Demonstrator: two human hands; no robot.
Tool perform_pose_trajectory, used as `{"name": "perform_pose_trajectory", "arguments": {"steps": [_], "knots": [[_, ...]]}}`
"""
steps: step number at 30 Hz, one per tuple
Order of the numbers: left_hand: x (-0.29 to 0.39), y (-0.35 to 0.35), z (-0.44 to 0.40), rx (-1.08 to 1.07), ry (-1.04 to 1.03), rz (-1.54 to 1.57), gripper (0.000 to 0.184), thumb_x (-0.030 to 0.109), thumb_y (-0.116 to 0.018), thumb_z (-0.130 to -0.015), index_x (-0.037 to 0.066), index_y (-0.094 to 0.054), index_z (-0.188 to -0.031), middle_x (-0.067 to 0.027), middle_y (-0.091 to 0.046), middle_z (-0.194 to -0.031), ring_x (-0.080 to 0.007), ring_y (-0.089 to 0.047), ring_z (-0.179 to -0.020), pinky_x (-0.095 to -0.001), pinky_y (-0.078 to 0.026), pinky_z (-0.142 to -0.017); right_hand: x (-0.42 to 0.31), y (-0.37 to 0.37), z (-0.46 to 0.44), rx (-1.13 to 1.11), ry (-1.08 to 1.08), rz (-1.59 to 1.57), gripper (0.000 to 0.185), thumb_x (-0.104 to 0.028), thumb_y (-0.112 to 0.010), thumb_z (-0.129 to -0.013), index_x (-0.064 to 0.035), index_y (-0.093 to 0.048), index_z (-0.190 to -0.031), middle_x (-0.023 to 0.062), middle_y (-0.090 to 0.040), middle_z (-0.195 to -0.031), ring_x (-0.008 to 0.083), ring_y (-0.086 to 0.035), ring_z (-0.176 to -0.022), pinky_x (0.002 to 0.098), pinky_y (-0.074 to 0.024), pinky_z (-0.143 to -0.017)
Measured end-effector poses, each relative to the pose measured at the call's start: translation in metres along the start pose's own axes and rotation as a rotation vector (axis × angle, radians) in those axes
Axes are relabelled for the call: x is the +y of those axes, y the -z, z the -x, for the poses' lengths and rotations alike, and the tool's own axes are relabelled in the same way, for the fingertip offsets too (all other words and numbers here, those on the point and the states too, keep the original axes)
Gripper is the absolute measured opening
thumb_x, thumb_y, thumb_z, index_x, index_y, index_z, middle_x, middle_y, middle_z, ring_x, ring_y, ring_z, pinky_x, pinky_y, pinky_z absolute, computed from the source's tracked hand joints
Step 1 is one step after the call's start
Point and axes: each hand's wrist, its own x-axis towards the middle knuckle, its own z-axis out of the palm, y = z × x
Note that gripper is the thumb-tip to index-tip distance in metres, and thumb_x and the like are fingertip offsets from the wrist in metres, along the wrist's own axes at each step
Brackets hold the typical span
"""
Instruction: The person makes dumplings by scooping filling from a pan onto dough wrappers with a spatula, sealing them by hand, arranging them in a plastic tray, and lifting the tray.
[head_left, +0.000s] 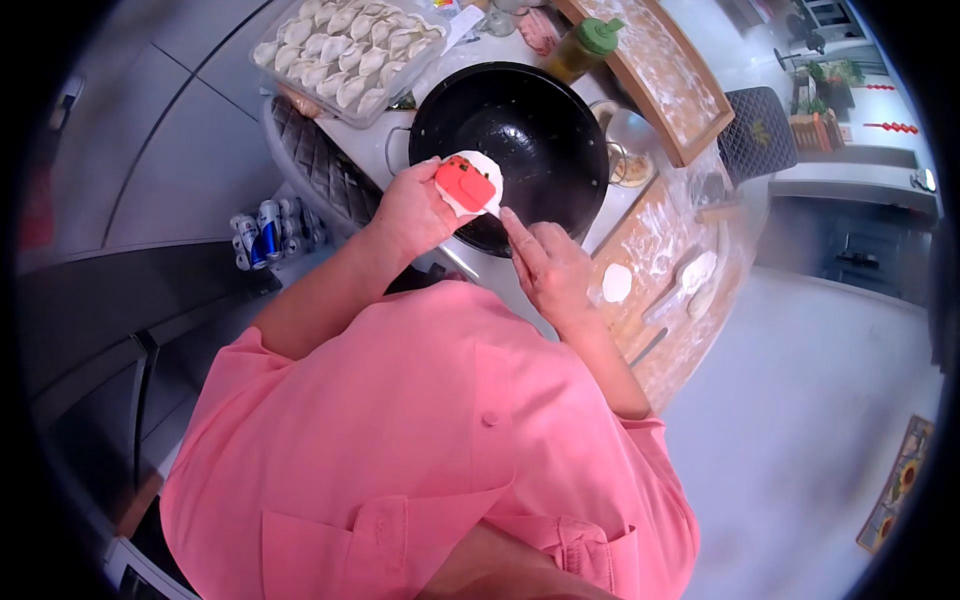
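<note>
My left hand [412,212] holds a round white dumpling wrapper [487,165] over the near left rim of a large black wok [520,130]. On the wrapper lies some filling with green bits, partly covered by the red head of a spatula [466,187]. The fingers of my right hand [548,262] are closed around the spatula's thin pale handle, and its head presses against the filling. Inside the wok the dark bottom shows, with a few small specks on its wall.
A clear tray of folded dumplings [345,50] stands at the back left. An oil bottle with a green cap [598,38] and a floured wooden tray [660,75] are behind the wok. Right lies a floured board [640,250] with a single wrapper [617,283] and a white scoop [690,280].
</note>
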Motion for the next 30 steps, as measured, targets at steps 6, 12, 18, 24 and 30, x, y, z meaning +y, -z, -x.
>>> {"name": "perform_pose_trajectory", "arguments": {"steps": [6, 12, 18, 24, 30], "knots": [[0.006, -0.002, 0.0, 0.049, -0.064, 0.038, 0.041, 0.023, -0.027, -0.097, -0.004, -0.039, -0.125, -0.019, -0.045, -0.129, -0.0334, -0.043, -0.121, -0.0476, -0.034, -0.103, 0.005, 0.009, 0.002, -0.042, -0.014, -0.099, 0.046, -0.004, -0.063, -0.07, -0.0108, -0.06, -0.115, 0.0039, -0.049, -0.072, 0.0197, -0.054, -0.066, 0.0318, -0.0459, -0.054], [0.022, 0.001, -0.006, 0.124, -0.266, -0.046, 0.04, 0.023, -0.027, -0.096, -0.002, -0.038, -0.126, -0.0194, -0.044, -0.13, -0.0332, -0.042, -0.122, -0.0498, -0.033, -0.103, 0.015, 0.02, 0.011, -0.122, -0.111, -0.118, 0.038, -0.005, -0.062, -0.075, -0.0102, -0.061, -0.112, 0.0064, -0.052, -0.071, 0.0227, -0.056, -0.067, 0.0333, -0.0467, -0.056], [0.029, 0.02, 0.005, 0.021, -0.292, -0.213, 0.043, 0.026, -0.026, -0.096, -0.001, -0.039, -0.127, -0.0216, -0.047, -0.128, -0.04, -0.046, -0.118, -0.0518, -0.034, -0.101, 0.07, 0.005, 0.014, -0.116, -0.438, -0.093, 0.025, -0.011, -0.055, -0.086, -0.0126, -0.062, -0.11, 0.012, -0.06, -0.081, 0.031, -0.059, -0.075, 0.0399, -0.047, -0.063], [0.032, 0.013, 0.019, 0.134, -0.232, -0.06, 0.048, 0.03, -0.025, -0.097, -0.005, -0.04, -0.126, -0.0214, -0.049, -0.125, -0.0397, -0.048, -0.117, -0.0501, -0.035, -0.101, 0.152, -0.007, -0.022, -0.158, -0.374, 0.394, 0.026, -0.018, -0.047, -0.089, -0.0147, -0.059, -0.111, 0.0147, -0.062, -0.086, 0.0318, -0.061, -0.076, 0.0434, -0.0484, -0.065], [0.031, 0.023, 0.025, 0.135, -0.286, -0.19, 0.05, 0.032, -0.025, -0.097, -0.007, -0.039, -0.126, -0.0222, -0.049, -0.125, -0.0379, -0.049, -0.116, -0.0474, -0.036, -0.101, 0.17, -0.063, -0.006, -0.422, -0.332, 0.234, 0.027, -0.016, -0.047, -0.086, -0.016, -0.061, -0.109, 0.0151, -0.064, -0.085, 0.033, -0.062, -0.077, 0.0437, -0.0489, -0.068]]}}
